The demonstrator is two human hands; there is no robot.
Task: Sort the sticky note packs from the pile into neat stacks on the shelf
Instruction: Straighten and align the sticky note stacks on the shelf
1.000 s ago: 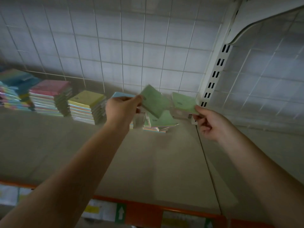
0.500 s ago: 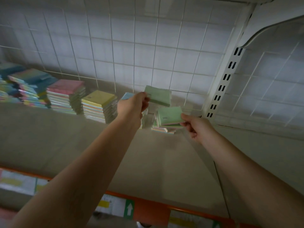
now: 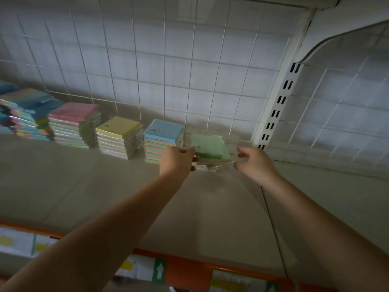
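**Hands at green stack, back of shelf**

Shelf [image 3: 105, 186]: beige deck, wide and bare at front, orange edge strip [image 3: 189, 268] along the near lip with paper labels. Wire grid [image 3: 168, 70] behind as back panel, white slotted upright [image 3: 280, 102] at right.

Stacks lined up along the back, left to right:
- mixed pile [image 3: 23, 114], blue and pastel packs, uneven, partly cut off at the left edge
- pink stack [image 3: 73, 123], tall, squared up
- yellow stack [image 3: 120, 135], just beside pink
- blue stack [image 3: 163, 140], just beside yellow
- green stack [image 3: 210, 147], shortest, rightmost, near the foot of the upright; top packs slightly offset from each other, clear wrap visible at the base

Left hand [image 3: 176, 161]: at the left edge of green stack, touching it; thumb on top near the corner, fingers curled down the side. Looks like a hold on the stack edge, but fingertips hidden behind the hand, so cannot tell whether actually pinching.

Right hand [image 3: 254, 165]: just right of green stack, fingers loosely curled, thumb and forefinger apart, nothing held. Small gap between fingertips and the packs; contact with the clear wrap too blurred to tell.

Both forearms reaching in from the bottom corners over the bare deck.
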